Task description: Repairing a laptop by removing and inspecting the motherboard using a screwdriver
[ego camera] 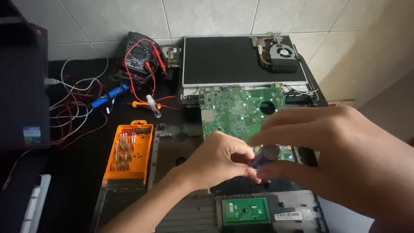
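Hands first: we've got both of them meeting over the lower middle of the frame, just above the bare green motherboard of the opened laptop. Our left hand comes up from the bottom edge, wrist bent, fingers curled and pinching one end of a small dark cylindrical thing, while our right hand sweeps in big and blurry from the right, thumb and fingers closed round its other end. Can't really tell what the thing is, too dim and smeared. Judging from this, we'd keep the grip light and steady right over the board so nothing drops onto it, and turn with the fingertips, not the wrist. Orange bit case sits to the left, multimeter with red leads upper left, fan and heatpipe lying on the screen panel up top.
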